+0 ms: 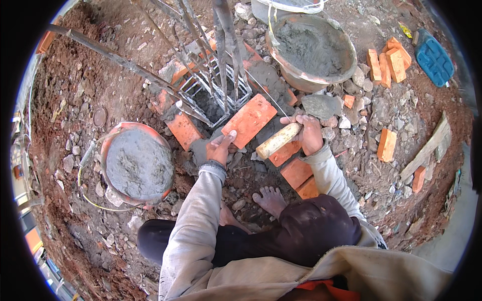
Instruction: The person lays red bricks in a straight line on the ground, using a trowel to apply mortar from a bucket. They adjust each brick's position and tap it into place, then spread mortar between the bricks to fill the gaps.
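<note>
My left hand (pixel 221 146) grips a red brick (pixel 249 120) near its lower-left corner, beside the rebar cage (pixel 215 88) with upright rods inside a low brick ring with grey mortar. My right hand (pixel 307 131) is closed around a trowel's pale wooden handle (pixel 275 141); the mortar-grey blade (pixel 321 105) extends to its upper right. A thin string runs down toward that hand. More bricks (pixel 296 173) lie below the trowel, near my bare foot.
A mortar bucket (pixel 136 162) sits at left, and a larger mortar tub (pixel 311 47) at top, with another container behind. Loose bricks (pixel 394 65), a blue plastic jerrycan (pixel 434 57), stones and a broken board (pixel 424 148) lie at right on rough soil.
</note>
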Tool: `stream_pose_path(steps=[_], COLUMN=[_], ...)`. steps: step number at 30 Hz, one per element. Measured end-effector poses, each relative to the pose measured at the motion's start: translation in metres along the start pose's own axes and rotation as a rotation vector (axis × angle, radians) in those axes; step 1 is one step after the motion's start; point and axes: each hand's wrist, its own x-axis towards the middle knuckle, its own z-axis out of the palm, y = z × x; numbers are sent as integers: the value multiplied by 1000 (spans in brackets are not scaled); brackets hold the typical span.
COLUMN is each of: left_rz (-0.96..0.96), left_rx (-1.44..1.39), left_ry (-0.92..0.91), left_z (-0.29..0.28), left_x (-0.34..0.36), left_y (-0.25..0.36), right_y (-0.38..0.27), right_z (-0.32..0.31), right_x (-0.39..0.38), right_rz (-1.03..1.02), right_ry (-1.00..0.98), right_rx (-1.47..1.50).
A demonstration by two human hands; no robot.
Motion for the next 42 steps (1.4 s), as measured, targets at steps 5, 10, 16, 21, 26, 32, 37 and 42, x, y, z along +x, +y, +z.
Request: stream_pose_path(steps=[5,10,16,21,26,32,37,42], left_rz=[-42,-60,-80,-110,581,682,813,820], left_rx=[12,55,158,563,742,803,861,933], left_ry=[-91,-139,-175,-114,231,227,151,161], left_z=[25,36,37,42,49,51,51,51], left_x=[31,45,51,48,14,19,36,43], left_y=[7,9,11,29,16,-11,-12,-5], right_y=[3,8,8,19,-7,-65,-35,-32], right_z=[-10,-12,-9,-24,-30,-16,-26,-30], right_x=[4,2,-1,3,-24,-68,-87,-86], right_rz=[-48,-86,-151,-252,-507,-560,-384,-319], right_ry=[-73,-84,-105,-99,-46,124,81,-104], right_rx=[25,-37,5,-172,-331,-148,-189,-318])
